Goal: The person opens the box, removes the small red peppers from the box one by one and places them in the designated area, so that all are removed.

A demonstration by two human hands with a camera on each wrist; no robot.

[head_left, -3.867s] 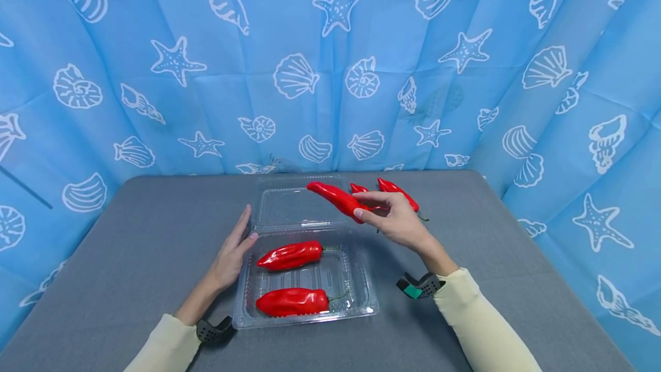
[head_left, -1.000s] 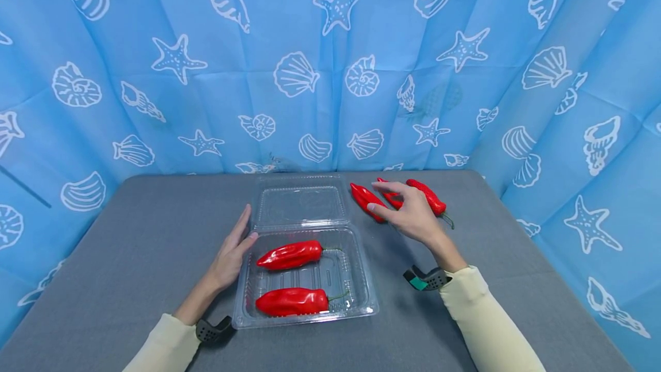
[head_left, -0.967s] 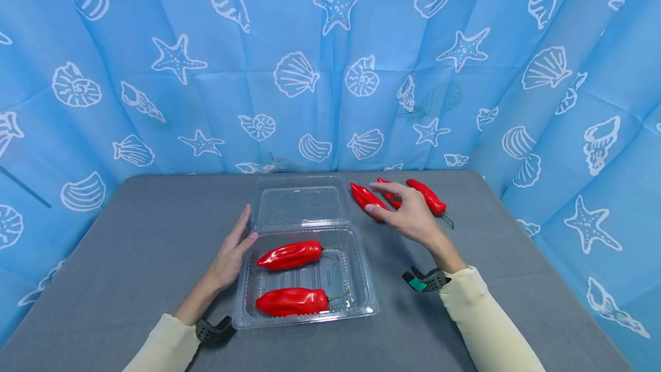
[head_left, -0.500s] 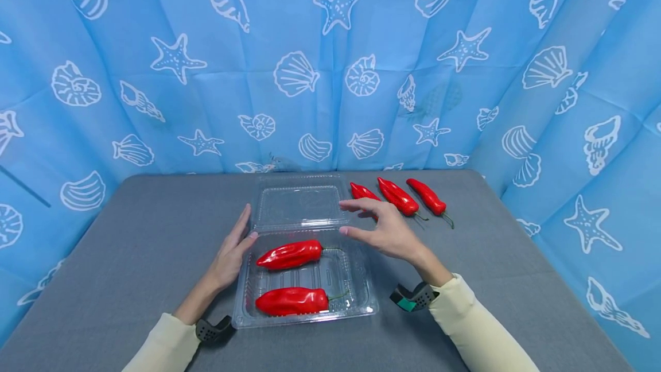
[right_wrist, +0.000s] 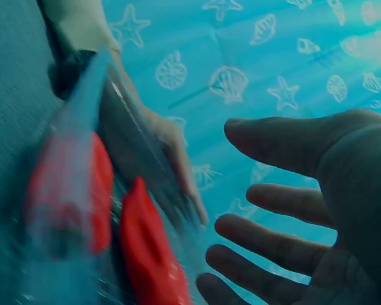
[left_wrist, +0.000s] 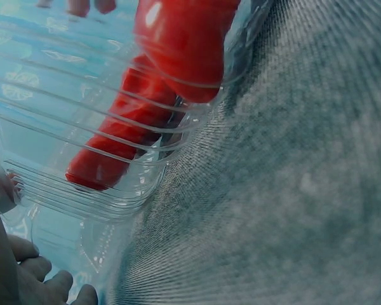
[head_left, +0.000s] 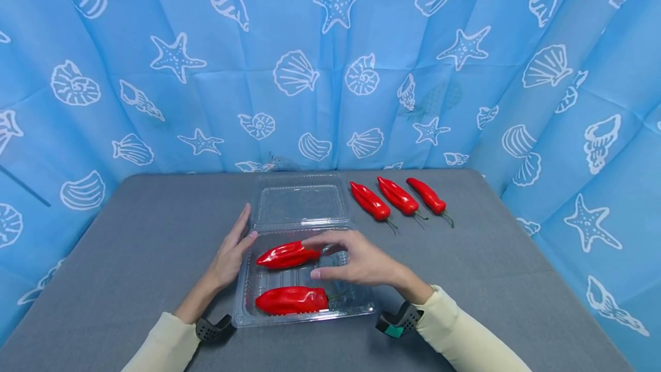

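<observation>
A clear hinged plastic container [head_left: 361, 297] lies with its lid [head_left: 302, 205] folded back on the grey table. Inside it are two red peppers, a far pepper [head_left: 284, 255] and a near pepper [head_left: 291, 301], both tips pointing left. My left hand [head_left: 227, 263] rests along the container's left side, its thumb at the rim and its fingers straight. Over the container's right half reaches my right hand [head_left: 361, 260], thumb and fingers spread apart. Its fingertips overlap the stem end of the far pepper in the head view. The right wrist view shows nothing between its fingers.
Three more red peppers lie in a slanted row behind and right of the container: a left one [head_left: 370, 201], a middle one [head_left: 399, 196] and a right one [head_left: 427, 196]. A blue shell-patterned curtain [head_left: 330, 73] hangs behind the table [head_left: 170, 217].
My right hand has set the pepper it carried down beside the others at the back right, let go, and moved left and nearer, over the container. The left hand has stayed in place.
</observation>
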